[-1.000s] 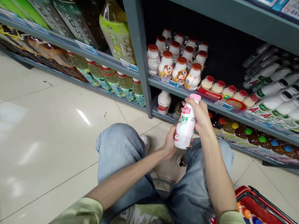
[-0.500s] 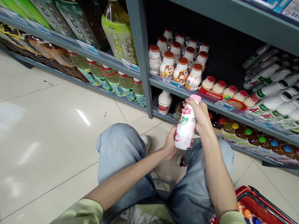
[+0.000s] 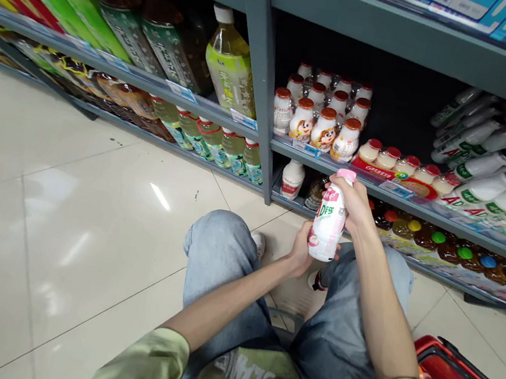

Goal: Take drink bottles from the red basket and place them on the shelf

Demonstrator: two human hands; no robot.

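Between my knees I hold a white milk drink bottle [image 3: 328, 222] with a pink cap and pink-and-green lettering, tilted slightly. My left hand [image 3: 301, 250] is closed round its lower left side, and some fingertips show at its lower right edge. Near the neck, my right hand [image 3: 353, 201] grips the upper right side, its thumb close to the cap. Just beyond the bottle is the shelf, with small orange-capped bottles [image 3: 324, 127] and a red six-pack of little drinks [image 3: 398, 169]. White bottles with dark caps [image 3: 501, 194] lean in rows at the right.
A red shopping basket [image 3: 470, 371] holding bottles with orange and blue caps stands on the floor at my right. Large tea bottles [image 3: 231, 61] fill the left shelf bay. A grey upright [image 3: 265, 80] divides the bays. Bottles with coloured caps line the bottom shelf.
The view has shifted left, so shelves, basket and hands appear farther right. Both hands keep their hold on the bottle, which has hardly changed its pose.
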